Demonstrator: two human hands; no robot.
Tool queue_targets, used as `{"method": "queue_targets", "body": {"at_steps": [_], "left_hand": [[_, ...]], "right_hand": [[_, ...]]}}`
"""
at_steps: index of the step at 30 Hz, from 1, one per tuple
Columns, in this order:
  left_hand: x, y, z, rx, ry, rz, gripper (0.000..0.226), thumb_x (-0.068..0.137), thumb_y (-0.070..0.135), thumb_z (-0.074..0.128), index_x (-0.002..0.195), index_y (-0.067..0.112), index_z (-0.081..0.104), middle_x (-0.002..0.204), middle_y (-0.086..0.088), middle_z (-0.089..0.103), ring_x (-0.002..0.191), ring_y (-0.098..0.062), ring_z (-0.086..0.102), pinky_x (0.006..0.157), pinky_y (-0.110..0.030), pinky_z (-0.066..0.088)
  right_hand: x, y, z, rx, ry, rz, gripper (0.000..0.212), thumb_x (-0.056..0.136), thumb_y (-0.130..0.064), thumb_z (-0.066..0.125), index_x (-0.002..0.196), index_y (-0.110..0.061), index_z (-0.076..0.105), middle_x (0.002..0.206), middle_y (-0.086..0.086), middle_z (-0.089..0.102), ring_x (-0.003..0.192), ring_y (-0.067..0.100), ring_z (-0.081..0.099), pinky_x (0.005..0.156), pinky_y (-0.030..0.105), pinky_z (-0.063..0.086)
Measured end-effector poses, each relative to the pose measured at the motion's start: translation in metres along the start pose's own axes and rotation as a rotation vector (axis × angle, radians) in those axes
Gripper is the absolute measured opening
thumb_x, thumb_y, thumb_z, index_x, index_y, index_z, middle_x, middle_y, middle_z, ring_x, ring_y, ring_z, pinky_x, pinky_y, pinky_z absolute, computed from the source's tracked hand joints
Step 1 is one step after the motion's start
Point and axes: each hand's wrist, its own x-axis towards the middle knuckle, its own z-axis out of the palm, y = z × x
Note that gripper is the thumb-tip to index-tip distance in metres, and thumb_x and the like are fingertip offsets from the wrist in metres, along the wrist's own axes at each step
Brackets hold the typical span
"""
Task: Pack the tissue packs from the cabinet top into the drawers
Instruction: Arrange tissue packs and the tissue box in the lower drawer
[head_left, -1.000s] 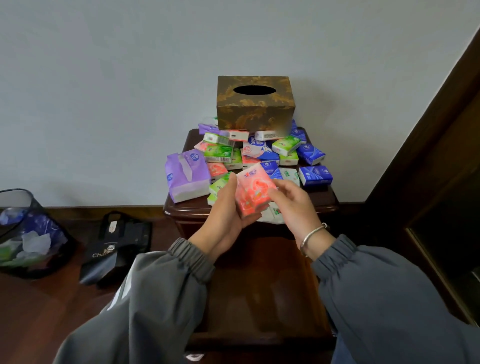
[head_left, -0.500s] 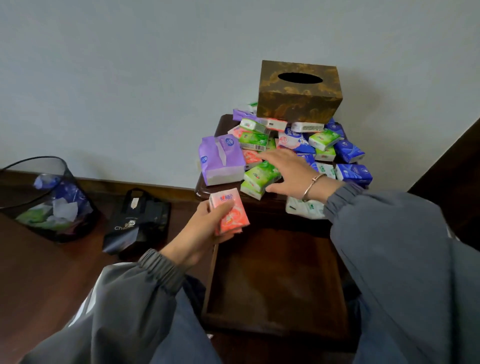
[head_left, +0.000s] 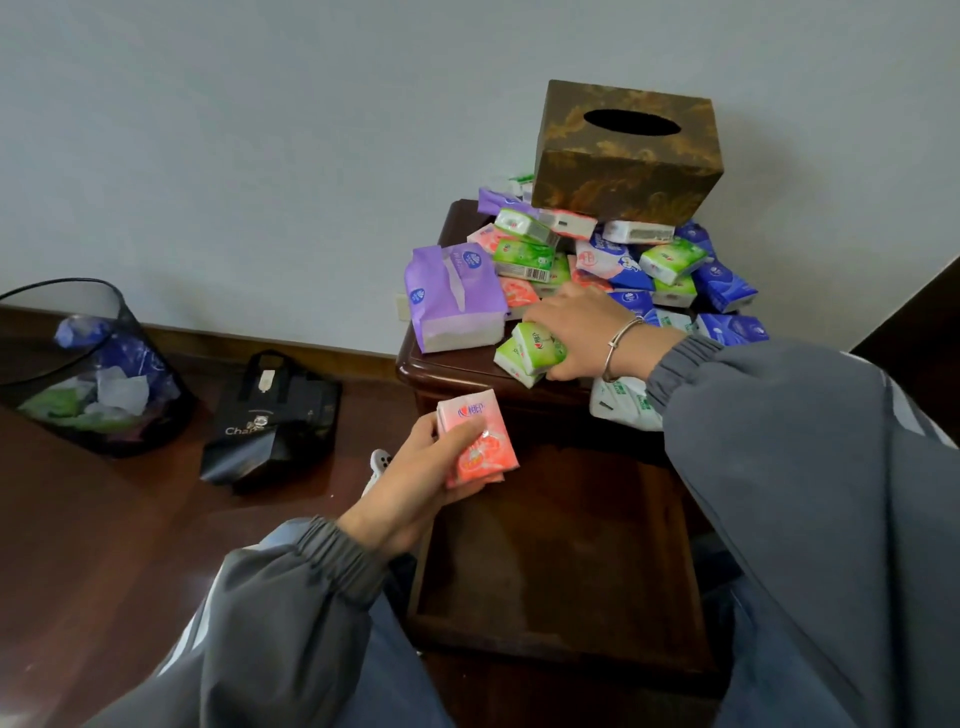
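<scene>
Tissue packs (head_left: 597, 260) lie heaped on the dark cabinet's surface (head_left: 447, 366), pink, green, blue and white, with a brown tissue box (head_left: 623, 156) resting on the back of the heap. A big purple pack (head_left: 454, 301) stands at the left edge of the pile. My left hand (head_left: 415, 483) grips a pink pack (head_left: 478, 439), thumb across its face, holding it above the back left corner of the open drawer (head_left: 561, 571). My right hand (head_left: 576, 332), a bracelet (head_left: 621, 345) on its wrist, reaches onto the front of the heap and curls round a green pack (head_left: 537, 345) near the surface's front edge. On the floor to the left sit a black bag (head_left: 270, 421) and a dark bin (head_left: 78, 364).
</scene>
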Motion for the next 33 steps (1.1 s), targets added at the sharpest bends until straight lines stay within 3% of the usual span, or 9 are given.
{"method": "queue_targets", "body": {"at_steps": [8,13,18,21,24,26,29,31,33], "left_hand": [[-0.007,0.003,-0.011,0.002,0.024,0.011,0.065,0.074,0.039,0.075,0.130,0.018,0.049,0.114,-0.009,0.071,0.103,-0.025,0.070,0.074,-0.033,0.058],[-0.012,0.006,-0.018,0.026,-0.015,0.003,0.044,0.085,0.036,0.066,0.125,0.020,0.053,0.107,-0.006,0.074,0.097,-0.023,0.072,0.070,-0.029,0.058],[-0.018,0.007,-0.031,0.008,0.044,0.026,0.048,0.085,0.035,0.064,0.127,0.013,0.053,0.103,-0.009,0.073,0.087,-0.021,0.073,0.062,-0.028,0.056],[-0.021,-0.001,-0.043,0.010,0.106,0.010,0.048,0.085,0.037,0.064,0.125,0.012,0.056,0.111,-0.012,0.072,0.094,-0.023,0.072,0.068,-0.030,0.057],[-0.022,-0.017,-0.061,0.016,0.190,-0.014,0.041,0.091,0.034,0.060,0.124,0.010,0.057,0.112,-0.013,0.072,0.098,-0.025,0.071,0.075,-0.034,0.057],[-0.022,-0.029,-0.074,0.018,0.277,-0.025,0.034,0.092,0.033,0.059,0.119,0.012,0.059,0.104,-0.010,0.074,0.089,-0.021,0.073,0.067,-0.030,0.058],[-0.019,-0.045,-0.091,0.016,0.375,-0.049,0.031,0.093,0.032,0.058,0.116,0.012,0.062,0.099,-0.010,0.075,0.080,-0.020,0.074,0.068,-0.032,0.057],[-0.018,-0.054,-0.098,0.002,0.420,-0.056,0.032,0.092,0.032,0.059,0.114,0.009,0.063,0.096,-0.013,0.075,0.077,-0.022,0.072,0.077,-0.039,0.052],[-0.017,-0.060,-0.104,-0.005,0.443,-0.064,0.031,0.090,0.033,0.060,0.111,0.011,0.064,0.092,-0.012,0.075,0.074,-0.021,0.072,0.076,-0.039,0.051]], "right_hand": [[-0.002,0.003,0.004,0.046,0.046,-0.006,0.069,0.067,-0.051,0.070,0.124,-0.024,0.044,0.118,0.002,0.055,0.106,0.024,0.044,0.078,0.035,0.036],[0.001,-0.002,0.000,-0.060,0.024,-0.043,0.065,0.069,-0.052,0.069,0.120,-0.017,0.049,0.119,0.003,0.053,0.104,0.023,0.045,0.078,0.033,0.034],[0.006,-0.003,0.003,-0.033,0.013,-0.044,0.059,0.067,-0.050,0.069,0.110,-0.016,0.048,0.110,0.006,0.055,0.098,0.025,0.048,0.070,0.032,0.031],[0.000,-0.003,0.006,-0.011,0.079,-0.002,0.060,0.066,-0.051,0.067,0.111,-0.017,0.048,0.105,0.006,0.058,0.096,0.026,0.048,0.070,0.032,0.032],[-0.023,-0.014,0.008,0.162,0.274,0.146,0.065,0.064,-0.060,0.065,0.110,-0.016,0.049,0.104,0.006,0.060,0.098,0.028,0.049,0.077,0.037,0.037],[-0.049,-0.036,0.017,0.506,0.377,0.252,0.069,0.058,-0.067,0.063,0.104,-0.018,0.049,0.091,0.005,0.057,0.086,0.024,0.051,0.069,0.033,0.039],[-0.089,-0.088,0.057,0.955,0.102,0.310,0.061,0.049,-0.072,0.060,0.089,-0.029,0.044,0.084,-0.005,0.060,0.075,0.014,0.058,0.065,0.029,0.045],[-0.100,-0.120,0.097,1.019,-0.198,0.397,0.056,0.051,-0.067,0.064,0.087,-0.029,0.043,0.087,-0.010,0.062,0.077,0.011,0.061,0.069,0.029,0.051],[-0.096,-0.141,0.140,1.052,-0.343,0.557,0.053,0.058,-0.057,0.070,0.095,-0.026,0.049,0.095,-0.007,0.064,0.083,0.012,0.062,0.075,0.028,0.052]]}}
